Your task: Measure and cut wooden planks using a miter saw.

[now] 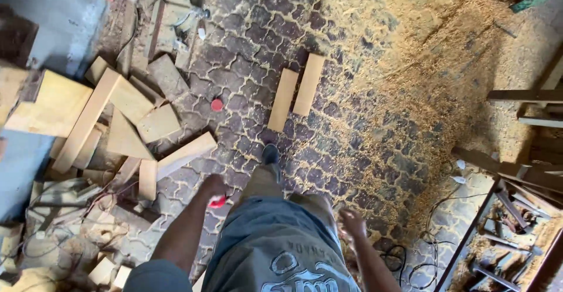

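two boards (pixel 296 90) lie ahead; left hand (pixel 213 187) grips a red object (pixel 218 201), right hand (pixel 353 221) loose.

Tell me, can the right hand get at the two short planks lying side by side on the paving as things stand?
Probably not from here. The right hand hangs empty at hip level, while the two short planks lie flat on the paving well ahead of the front shoe. Nothing blocks the way; the person would likely need to step forward and bend.
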